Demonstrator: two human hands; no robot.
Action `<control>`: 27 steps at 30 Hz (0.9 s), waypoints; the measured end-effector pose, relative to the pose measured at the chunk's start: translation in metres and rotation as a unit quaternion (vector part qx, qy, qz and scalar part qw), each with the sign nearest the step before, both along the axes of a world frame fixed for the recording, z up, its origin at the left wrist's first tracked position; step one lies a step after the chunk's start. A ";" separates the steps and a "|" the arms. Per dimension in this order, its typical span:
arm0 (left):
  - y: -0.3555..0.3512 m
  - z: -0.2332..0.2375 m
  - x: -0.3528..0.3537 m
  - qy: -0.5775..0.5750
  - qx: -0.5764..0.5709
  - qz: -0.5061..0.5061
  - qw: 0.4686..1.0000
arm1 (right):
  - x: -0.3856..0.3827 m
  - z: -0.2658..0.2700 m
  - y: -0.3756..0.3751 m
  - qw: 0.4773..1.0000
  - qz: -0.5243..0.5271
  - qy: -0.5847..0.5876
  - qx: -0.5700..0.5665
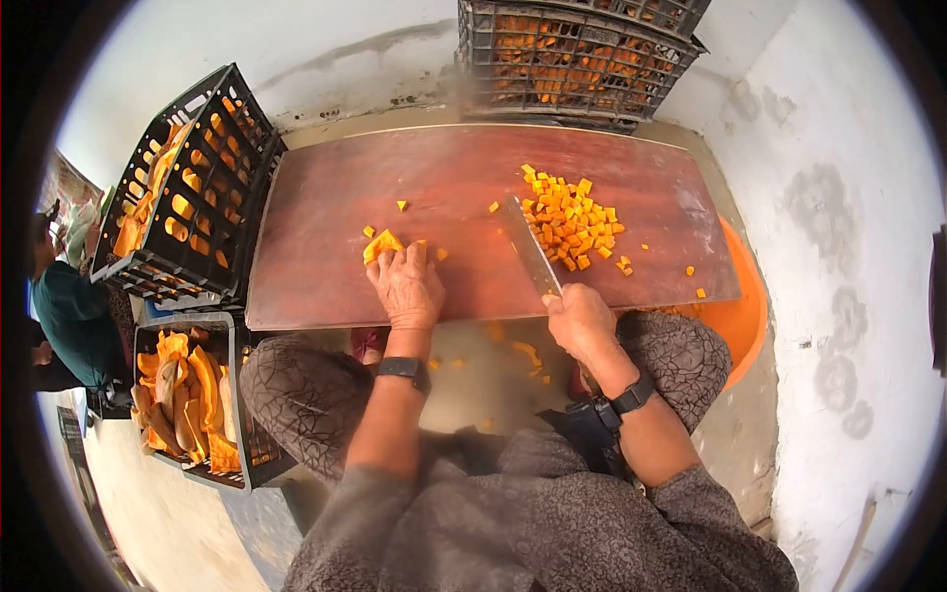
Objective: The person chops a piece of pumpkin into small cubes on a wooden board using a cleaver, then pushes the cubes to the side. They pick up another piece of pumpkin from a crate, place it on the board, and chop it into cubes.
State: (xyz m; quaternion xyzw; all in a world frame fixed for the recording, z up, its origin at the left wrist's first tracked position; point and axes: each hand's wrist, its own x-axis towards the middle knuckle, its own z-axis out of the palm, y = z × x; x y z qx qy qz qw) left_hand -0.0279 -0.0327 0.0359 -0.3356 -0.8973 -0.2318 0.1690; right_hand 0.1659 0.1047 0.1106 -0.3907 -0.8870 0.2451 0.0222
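The red table [454, 187] stretches in front of the seated person, with a stack of crates [582, 69] beyond its far side and an orange tub [747, 296] at its right end. Both forearms reach forward over the near edge, well apart, each with a dark band at the wrist. The left hand [407, 286] is palm down, its knuckles bent and its fingers drawn close together, pointing away from the body. The right hand [582, 318] is wrapped in a fist around the handle of the knife [534, 247], whose blade slants away and to the left, just beside the left side of a pile of cubes [577, 222].

The chunk [383, 244] is on the left half of the table, at the fingertips of the left hand, which hold it from above and cover its near part. It is bright orange, wedge-like, with a flat cut face and a paler edge. The cubes, small and orange-yellow, are heaped to the right of the blade; a few stray ones sit apart.
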 end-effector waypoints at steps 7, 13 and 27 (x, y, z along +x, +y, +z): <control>0.017 -0.028 -0.001 0.029 0.029 -0.082 0.996 | 0.004 -0.002 0.000 1.000 0.023 0.003 0.014; 0.014 -0.018 0.005 -0.007 -0.006 -0.074 0.997 | 0.003 -0.007 0.001 1.000 0.024 0.014 0.008; 0.016 -0.032 0.004 0.013 -0.021 -0.148 0.989 | -0.002 -0.012 -0.005 0.997 0.057 -0.017 0.059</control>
